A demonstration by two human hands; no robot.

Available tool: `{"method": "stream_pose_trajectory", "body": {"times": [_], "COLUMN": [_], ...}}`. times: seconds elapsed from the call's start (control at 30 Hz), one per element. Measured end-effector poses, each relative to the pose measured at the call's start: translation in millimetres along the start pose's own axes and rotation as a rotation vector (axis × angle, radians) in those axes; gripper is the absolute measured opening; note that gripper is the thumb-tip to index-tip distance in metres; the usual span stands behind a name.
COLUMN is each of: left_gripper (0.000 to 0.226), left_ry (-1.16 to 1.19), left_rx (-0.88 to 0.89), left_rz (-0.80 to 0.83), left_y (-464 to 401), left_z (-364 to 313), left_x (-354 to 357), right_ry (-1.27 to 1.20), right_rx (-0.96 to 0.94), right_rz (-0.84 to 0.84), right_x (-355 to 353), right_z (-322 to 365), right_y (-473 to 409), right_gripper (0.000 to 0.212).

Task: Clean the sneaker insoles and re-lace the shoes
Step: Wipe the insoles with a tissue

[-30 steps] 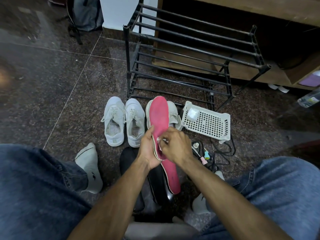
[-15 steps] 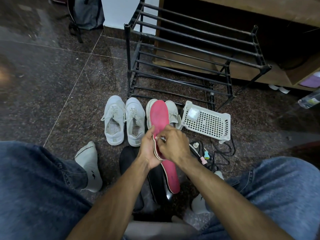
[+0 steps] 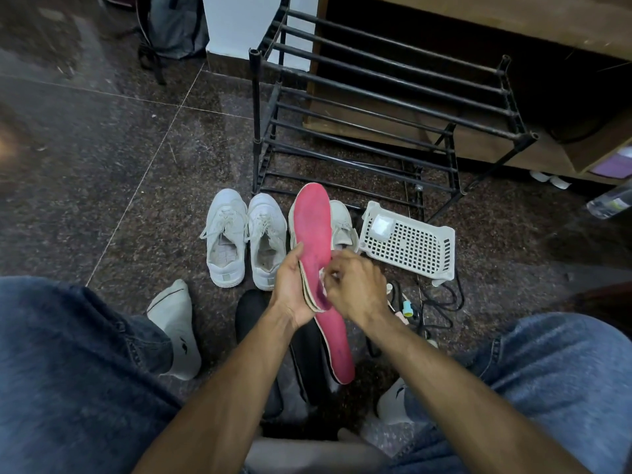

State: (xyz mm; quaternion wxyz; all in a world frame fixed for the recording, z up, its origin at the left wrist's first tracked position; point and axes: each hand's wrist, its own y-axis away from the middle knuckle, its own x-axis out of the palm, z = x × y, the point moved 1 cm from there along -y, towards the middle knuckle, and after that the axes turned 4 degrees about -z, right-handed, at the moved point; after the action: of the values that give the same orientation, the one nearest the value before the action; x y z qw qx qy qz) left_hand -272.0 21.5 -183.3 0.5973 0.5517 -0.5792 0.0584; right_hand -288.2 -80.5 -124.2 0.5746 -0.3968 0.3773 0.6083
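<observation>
Left hand (image 3: 293,289) grips a stack of pink insoles (image 3: 313,230), count unclear; right hand (image 3: 352,285) pinches something pale at their edge. Three white sneakers (image 3: 227,241) visible on the floor (image 3: 102,165).

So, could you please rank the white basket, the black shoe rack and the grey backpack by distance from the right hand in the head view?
1. White basket, on the floor just beyond the right hand.
2. Black shoe rack, behind the basket.
3. Grey backpack, far upper left.

Black metal rack (image 3: 376,107) behind white perforated basket (image 3: 408,246) (upturned) — backpack (image 3: 178,25) far left.
</observation>
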Motion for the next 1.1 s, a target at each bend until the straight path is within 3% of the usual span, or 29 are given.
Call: {"method": "stream_pose_trajectory", "body": {"times": [0.13, 0.4, 0.57, 0.73, 0.9, 1.1], "left_gripper": [0.065, 0.064, 0.062, 0.062, 0.053, 0.067], "left_ry": [0.042, 0.013, 0.056, 0.052, 0.041, 0.023], "left_rx": [0.061, 0.042, 0.027, -0.063, -0.029, -0.039], "left_rz": [-0.001, 0.021, 0.019, 0.083, 0.102, 0.098], "left_y": [-6, 1, -7, -1, 4, -2], "left_z": [-6, -1, 3, 16, 15, 10], "left_x": [-7, 1, -10, 2, 3, -1], "right_ry": [-0.013, 0.081, 0.070, 0.255, 0.116, 0.074], "right_rx": [-0.082, -0.080, -0.210, -0.202, -0.124, -0.326], "right_rz": [0.141, 0.039, 0.179, 0.105, 0.054, 0.151], "right_x": [2, -4, -2, -5, -15, -12], "right_z": [6, 2, 6, -1, 2, 10], "right_y": [26, 0, 24, -1, -18, 20], "right_gripper": [0.016, 0.021, 0.017, 0.020, 0.017, 0.019]}}
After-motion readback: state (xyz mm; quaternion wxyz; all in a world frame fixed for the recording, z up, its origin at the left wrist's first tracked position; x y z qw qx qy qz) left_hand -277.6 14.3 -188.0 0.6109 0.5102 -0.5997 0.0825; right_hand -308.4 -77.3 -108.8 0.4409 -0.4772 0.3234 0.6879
